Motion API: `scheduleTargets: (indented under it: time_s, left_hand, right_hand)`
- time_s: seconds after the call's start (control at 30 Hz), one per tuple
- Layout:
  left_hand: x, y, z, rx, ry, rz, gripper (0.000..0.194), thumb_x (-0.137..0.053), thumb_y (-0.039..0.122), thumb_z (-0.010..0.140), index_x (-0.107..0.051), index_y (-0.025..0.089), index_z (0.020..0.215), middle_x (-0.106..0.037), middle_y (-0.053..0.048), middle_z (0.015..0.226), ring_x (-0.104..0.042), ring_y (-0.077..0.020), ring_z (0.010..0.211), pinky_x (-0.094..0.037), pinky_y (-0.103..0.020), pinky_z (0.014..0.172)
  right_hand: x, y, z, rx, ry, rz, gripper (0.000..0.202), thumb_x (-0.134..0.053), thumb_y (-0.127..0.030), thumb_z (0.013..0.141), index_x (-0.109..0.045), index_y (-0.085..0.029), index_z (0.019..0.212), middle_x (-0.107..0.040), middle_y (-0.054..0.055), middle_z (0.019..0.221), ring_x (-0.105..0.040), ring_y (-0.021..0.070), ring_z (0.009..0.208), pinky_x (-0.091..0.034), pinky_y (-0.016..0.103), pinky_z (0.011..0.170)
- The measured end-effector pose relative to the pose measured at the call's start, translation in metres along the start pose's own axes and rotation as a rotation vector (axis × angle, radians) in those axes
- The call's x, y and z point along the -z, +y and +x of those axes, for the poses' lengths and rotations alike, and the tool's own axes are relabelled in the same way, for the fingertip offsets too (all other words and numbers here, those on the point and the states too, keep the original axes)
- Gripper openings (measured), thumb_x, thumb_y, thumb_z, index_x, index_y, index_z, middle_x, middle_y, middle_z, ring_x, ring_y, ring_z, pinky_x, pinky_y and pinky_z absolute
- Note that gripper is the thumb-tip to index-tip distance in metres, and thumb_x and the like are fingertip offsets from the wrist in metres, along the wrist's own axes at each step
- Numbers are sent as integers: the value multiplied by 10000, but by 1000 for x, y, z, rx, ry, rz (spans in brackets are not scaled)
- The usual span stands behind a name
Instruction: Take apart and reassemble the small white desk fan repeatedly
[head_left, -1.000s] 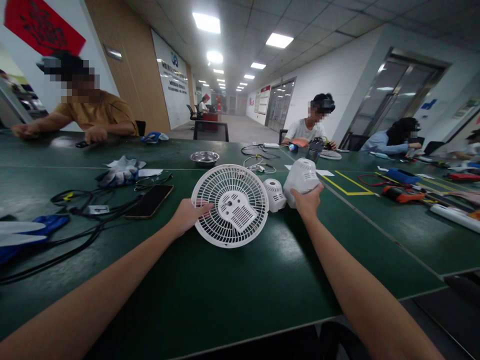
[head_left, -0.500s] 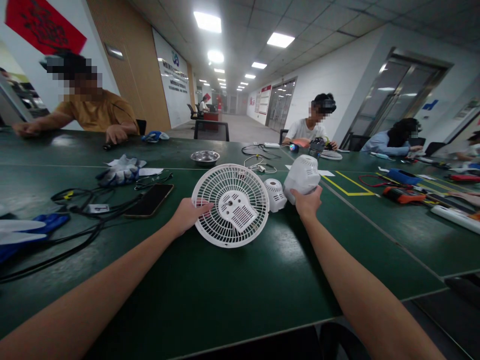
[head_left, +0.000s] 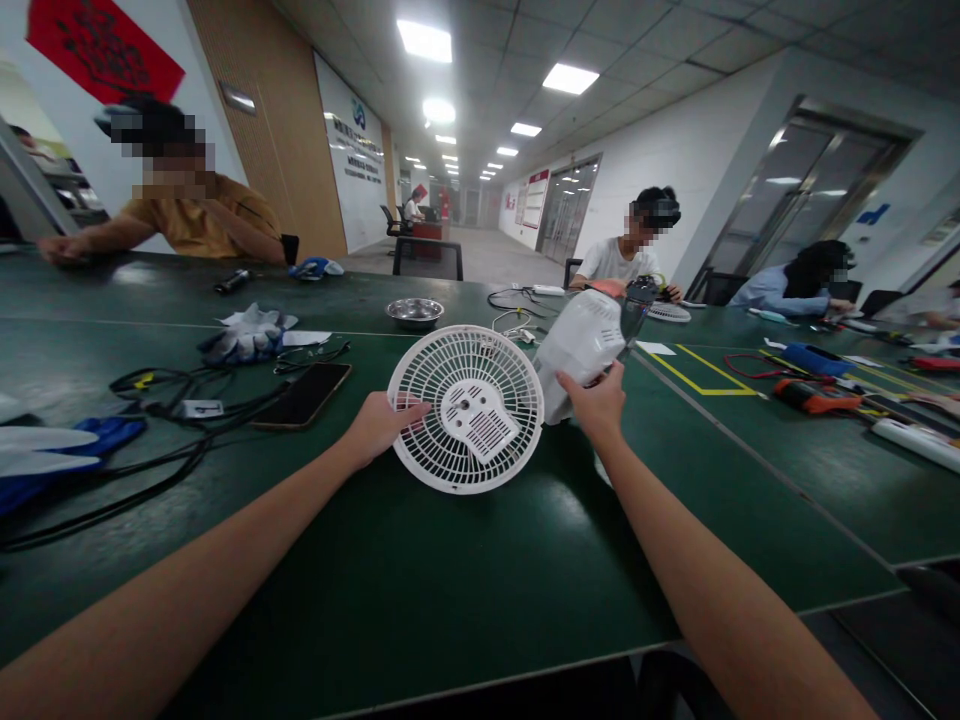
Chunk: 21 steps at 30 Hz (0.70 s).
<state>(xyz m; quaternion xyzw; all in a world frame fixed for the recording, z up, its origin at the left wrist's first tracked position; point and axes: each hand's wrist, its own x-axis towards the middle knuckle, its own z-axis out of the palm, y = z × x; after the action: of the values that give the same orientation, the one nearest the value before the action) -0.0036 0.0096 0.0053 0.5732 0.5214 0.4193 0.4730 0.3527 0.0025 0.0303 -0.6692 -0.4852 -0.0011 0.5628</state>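
My left hand [head_left: 381, 425] is closed on the left rim of a round white fan grille [head_left: 405, 450], thumb across its slats. A slotted plate sits at the grille's centre. My right hand [head_left: 596, 400] grips a white plastic fan housing [head_left: 581, 335], tilted and raised just right of the grille. Its lower left end comes close to the grille's edge; I cannot tell whether they touch. The smaller slotted white part behind it is hidden now. Something white shows partly behind my right wrist.
A phone [head_left: 304, 395], black cables [head_left: 180, 455] and gloves [head_left: 244, 335] lie left on the green table [head_left: 465, 580]. A metal bowl [head_left: 415, 313] stands behind the grille. Orange meter [head_left: 816, 396] and yellow tape [head_left: 705, 390] are right. Co-workers sit across the table.
My right hand has tilted the housing and brought it left toward the grille, covering the smaller slotted part. My left hand keeps its hold. The co-worker at left has raised a hand toward the head.
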Motion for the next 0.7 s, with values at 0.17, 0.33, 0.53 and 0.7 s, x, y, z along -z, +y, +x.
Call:
scheduleTargets:
  time_s: [0.17,0.33,0.53,0.7]
  left_hand:
    - [0,2,-2,-9,16,20,147,-790,282,775,-739,164,846,-752,-58,775,-719,-199,694,-597,-341,701]
    - [-1,3,-3,-37,4,7,140,-779,274,786,-738,158,852,-748,-52,756,-708,-189,660,-587,-328,665]
    - [-3,4,-3,-1,31,-2,143,-790,267,755,-737,162,836,-750,-51,759,-715,-198,684,-591,-335,693]
    - [-3,4,-4,-11,24,-1,158,-793,280,751,-740,159,838,-743,-46,745,-710,-193,673,-591,-330,691]
  right_hand:
    - [-6,5,1,34,-101,-84,808,-791,-581,621,-444,-228,1259,-728,121,1089,-704,318,911,-538,446,829]
    - [-4,3,0,53,-97,-101,782,-769,-595,642,-456,-215,1249,-725,123,1070,-698,321,912,-535,448,823]
    - [-4,1,-1,99,-73,-100,796,-764,-585,647,-457,-209,1278,-715,122,1085,-687,323,925,-530,450,828]
    - [-3,0,-2,86,-96,-99,766,-755,-603,653,-448,-220,1241,-712,115,1059,-686,333,935,-530,460,841]
